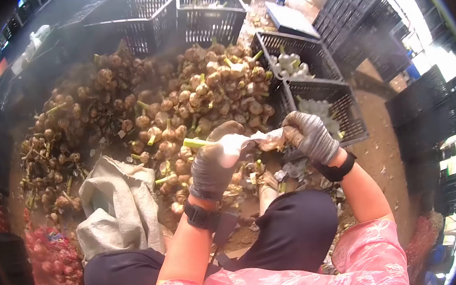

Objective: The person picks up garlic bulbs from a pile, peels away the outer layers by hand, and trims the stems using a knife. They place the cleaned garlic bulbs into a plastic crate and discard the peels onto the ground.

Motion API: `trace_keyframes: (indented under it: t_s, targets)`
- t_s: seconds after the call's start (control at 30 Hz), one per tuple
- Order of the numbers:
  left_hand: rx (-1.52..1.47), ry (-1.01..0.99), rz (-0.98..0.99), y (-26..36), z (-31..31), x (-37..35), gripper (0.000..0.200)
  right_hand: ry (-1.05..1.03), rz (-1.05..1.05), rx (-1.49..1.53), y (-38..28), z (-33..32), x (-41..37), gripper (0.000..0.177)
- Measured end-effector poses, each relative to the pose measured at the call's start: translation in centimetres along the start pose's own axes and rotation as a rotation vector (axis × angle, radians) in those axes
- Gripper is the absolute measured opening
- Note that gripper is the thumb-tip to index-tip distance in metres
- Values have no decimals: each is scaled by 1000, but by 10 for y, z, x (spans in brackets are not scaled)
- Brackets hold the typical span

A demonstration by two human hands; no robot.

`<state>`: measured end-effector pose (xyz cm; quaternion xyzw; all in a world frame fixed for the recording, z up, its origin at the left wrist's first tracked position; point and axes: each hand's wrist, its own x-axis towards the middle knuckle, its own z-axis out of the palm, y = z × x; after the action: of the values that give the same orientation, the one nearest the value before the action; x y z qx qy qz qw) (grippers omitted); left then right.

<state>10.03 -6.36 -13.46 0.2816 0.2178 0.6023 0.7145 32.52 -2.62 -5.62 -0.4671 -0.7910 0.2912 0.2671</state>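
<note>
My left hand (211, 169), in a grey glove, is closed around a white garlic bulb (232, 149) whose green stem sticks out to the left. My right hand (313, 137), also gloved, pinches brownish outer skin (271, 139) that stretches from the bulb toward the right. Both hands are above my knees, in front of a large heap of unpeeled garlic (180, 97). Loose skins (295, 170) lie on the ground below my right hand.
Black crates with white bulbs (358, 121) (336, 71) stand at the right of the heap. More black crates (216, 20) line its back. A beige sack (118, 202) lies by my left leg, a red net bag (57, 274) farther left. Stacked crates (359, 20) rise at the back right.
</note>
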Motion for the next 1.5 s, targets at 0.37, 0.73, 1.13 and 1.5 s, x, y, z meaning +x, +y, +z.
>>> trace_keyframes:
  t_s: [0.37,0.73,1.13,1.5]
  targets:
    - [785,5,-44,-55,-35,69,49,-290,49,-128,71,46,26,43]
    - [-422,562,-261,-77,-40,131,29,-553,-119,-152,117,40,56,22]
    - [818,-155,-310,-91,29,173,59,-200,174,14,160,-15,47,50]
    - [276,90,-606,-91,7,179,57,-35,436,725,221,-60,65,57]
